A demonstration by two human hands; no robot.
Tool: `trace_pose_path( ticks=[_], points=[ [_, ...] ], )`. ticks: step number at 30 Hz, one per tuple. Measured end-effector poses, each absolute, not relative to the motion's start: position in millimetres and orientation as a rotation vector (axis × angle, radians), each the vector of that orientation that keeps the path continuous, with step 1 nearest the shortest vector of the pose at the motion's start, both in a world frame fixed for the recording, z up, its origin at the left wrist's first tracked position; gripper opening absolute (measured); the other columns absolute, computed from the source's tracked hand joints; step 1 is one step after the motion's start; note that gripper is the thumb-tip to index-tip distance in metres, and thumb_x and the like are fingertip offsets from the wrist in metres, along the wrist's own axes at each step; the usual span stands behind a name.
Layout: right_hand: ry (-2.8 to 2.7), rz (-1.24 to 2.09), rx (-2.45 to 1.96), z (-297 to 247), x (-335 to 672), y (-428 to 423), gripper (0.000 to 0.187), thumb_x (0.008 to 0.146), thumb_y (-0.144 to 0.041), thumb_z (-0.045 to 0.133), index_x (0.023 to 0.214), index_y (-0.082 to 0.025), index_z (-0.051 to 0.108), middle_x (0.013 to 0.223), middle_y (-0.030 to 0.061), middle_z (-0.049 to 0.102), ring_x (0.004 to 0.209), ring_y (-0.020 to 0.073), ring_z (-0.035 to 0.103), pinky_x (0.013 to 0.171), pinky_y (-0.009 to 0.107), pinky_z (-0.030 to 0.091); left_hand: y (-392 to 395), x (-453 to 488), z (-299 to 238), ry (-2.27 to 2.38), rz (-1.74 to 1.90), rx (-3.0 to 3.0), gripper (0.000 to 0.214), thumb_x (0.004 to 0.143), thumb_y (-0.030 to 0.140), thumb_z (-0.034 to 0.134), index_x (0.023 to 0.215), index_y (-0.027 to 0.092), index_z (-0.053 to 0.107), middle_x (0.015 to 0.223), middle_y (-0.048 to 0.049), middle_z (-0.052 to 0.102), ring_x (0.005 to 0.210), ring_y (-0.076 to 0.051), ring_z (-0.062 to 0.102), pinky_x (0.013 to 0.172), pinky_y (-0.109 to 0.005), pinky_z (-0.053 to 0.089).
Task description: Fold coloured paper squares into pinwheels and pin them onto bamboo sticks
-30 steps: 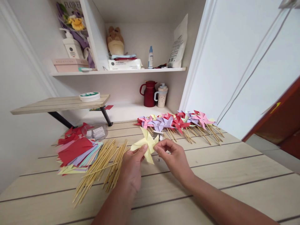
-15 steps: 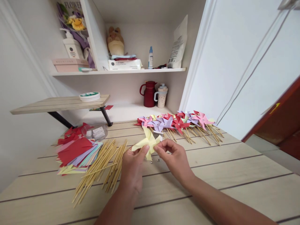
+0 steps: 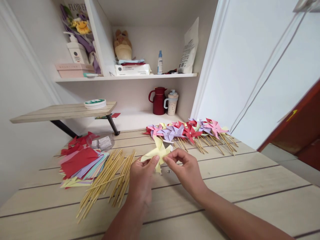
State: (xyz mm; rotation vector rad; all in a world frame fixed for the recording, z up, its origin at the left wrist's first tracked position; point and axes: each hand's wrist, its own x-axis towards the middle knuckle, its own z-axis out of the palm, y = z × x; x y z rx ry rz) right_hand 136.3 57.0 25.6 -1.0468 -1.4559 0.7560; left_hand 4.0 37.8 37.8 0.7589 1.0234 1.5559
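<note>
My left hand (image 3: pixel 142 176) and right hand (image 3: pixel 186 170) are both closed in a fingertip pinch on the yellow pinwheel (image 3: pixel 157 151), held just above the counter (image 3: pixel 237 180), probably to keep its folded tips gathered at the centre. Sticks (image 3: pixel 110 176) and paper (image 3: pixel 80 163) lie handy at the left. Finished pinwheels (image 3: pixel 190 130) are fanned behind, out of the way. Two small metal bits (image 3: pixel 168 171) sit under the hands. On the shelf (image 3: pixel 125 77), a cover (image 3: pixel 75 6) reads "FLOWER"; other labels are too small to read.

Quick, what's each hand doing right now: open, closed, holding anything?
Left hand: closed, pinching the yellow folded-paper pinwheel at its lower edge.
Right hand: closed, fingertips pinching the same pinwheel's right side.
</note>
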Motion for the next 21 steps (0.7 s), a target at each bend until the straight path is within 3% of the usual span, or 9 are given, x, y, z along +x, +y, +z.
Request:
trace_pose_path(
  ticks=[4,7,10,14,17,21],
  points=[
    [-1.454,0.725,-1.021,25.3,137.2,58.9,0.019,0.083,-0.035,0.071,0.072,-0.021,0.065,0.073,0.0019,0.065,0.069,0.0175,0.056,0.066,0.032,0.046,39.2,1.6,36.0,1.081,1.571,0.737,0.041,0.062,0.034,0.087,0.095,0.011,0.078,0.089,-0.0124,0.078,0.086,-0.026,0.073,0.083,-0.036,0.054],
    [-1.439,0.661,-0.991,25.3,141.6,62.8,0.015,0.085,-0.036,0.069,0.090,-0.022,0.070,0.083,0.0032,0.065,0.077,0.0194,0.058,0.071,0.034,0.048,41.2,-1.6,34.6,1.128,1.568,0.705,0.040,0.063,0.036,0.086,0.093,0.011,0.078,0.087,-0.0121,0.078,0.083,-0.025,0.073,0.083,-0.037,0.054],
    [-1.480,0.543,-1.001,26.2,147.7,67.7,0.023,0.086,-0.040,0.068,0.103,-0.026,0.072,0.106,0.0073,0.062,0.105,0.0254,0.058,0.091,0.042,0.047,42.2,-3.2,35.5,1.118,1.572,0.695,0.038,0.065,0.035,0.085,0.094,0.011,0.078,0.087,-0.0118,0.078,0.083,-0.025,0.073,0.085,-0.037,0.055],
    [-1.535,0.632,-1.037,27.3,151.9,71.7,0.045,0.077,-0.050,0.075,0.118,-0.032,0.068,0.141,0.0083,0.048,0.136,0.0322,0.040,0.112,0.051,0.033,40.9,-1.1,37.2,1.071,1.560,0.693,0.043,0.062,0.035,0.087,0.097,0.011,0.078,0.088,-0.0117,0.078,0.085,-0.026,0.073,0.085,-0.038,0.055],
    [-1.497,0.983,-0.993,26.3,150.0,71.7,0.068,0.070,-0.052,0.080,0.131,-0.031,0.059,0.139,0.0094,0.054,0.129,0.0331,0.049,0.105,0.051,0.042,39.3,1.2,37.2,1.042,1.533,0.709,0.045,0.061,0.036,0.088,0.098,0.011,0.078,0.088,-0.0122,0.078,0.089,-0.027,0.073,0.085,-0.038,0.054],
    [-1.382,1.312,-0.889,23.6,144.9,70.0,0.051,0.067,-0.045,0.084,0.109,-0.023,0.069,0.114,0.0090,0.069,0.106,0.0290,0.063,0.088,0.042,0.051,38.0,3.1,37.0,1.071,1.503,0.737,0.045,0.061,0.038,0.088,0.095,0.011,0.079,0.087,-0.0129,0.078,0.084,-0.027,0.072,0.080,-0.037,0.054]
  ],
)
